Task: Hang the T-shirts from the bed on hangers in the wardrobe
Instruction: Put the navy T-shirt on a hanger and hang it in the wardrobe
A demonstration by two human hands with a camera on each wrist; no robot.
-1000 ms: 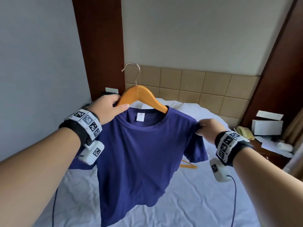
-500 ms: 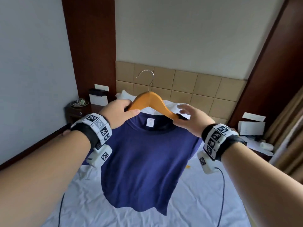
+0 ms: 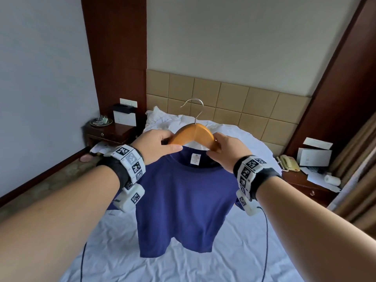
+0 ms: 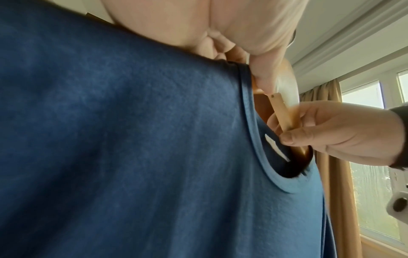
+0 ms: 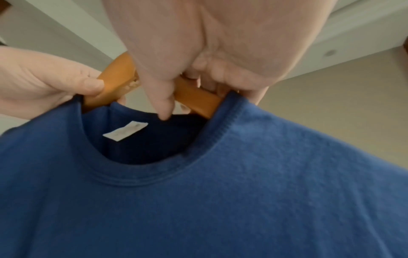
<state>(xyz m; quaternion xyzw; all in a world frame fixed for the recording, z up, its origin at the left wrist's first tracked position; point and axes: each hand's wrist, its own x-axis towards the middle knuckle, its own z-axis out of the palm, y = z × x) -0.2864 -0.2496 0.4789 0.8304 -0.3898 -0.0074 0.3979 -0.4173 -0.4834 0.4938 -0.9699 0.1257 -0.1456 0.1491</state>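
A navy blue T-shirt (image 3: 183,202) hangs on a wooden hanger (image 3: 193,134) with a metal hook (image 3: 195,106), held up above the white bed (image 3: 203,265). My left hand (image 3: 156,145) grips the hanger's left arm at the collar. My right hand (image 3: 225,151) grips the hanger's right arm where it enters the collar. In the left wrist view the T-shirt (image 4: 143,148) fills the frame and the right hand (image 4: 331,132) pinches the hanger (image 4: 282,111). The right wrist view shows the hanger (image 5: 194,99) inside the collar of the T-shirt (image 5: 220,200), with the left hand (image 5: 44,82) on its other arm.
A dark nightstand (image 3: 109,133) with a small tray stands left of the bed. Another nightstand (image 3: 305,180) at the right carries a telephone (image 3: 289,162) and papers. Behind the bed is a tan padded headboard (image 3: 234,98). Curtains (image 3: 358,169) hang at the right.
My right hand let go of the shirt's sleeve and moved to the hanger's right arm at the collar. The shirt and hanger now hang lower in view and more centred.
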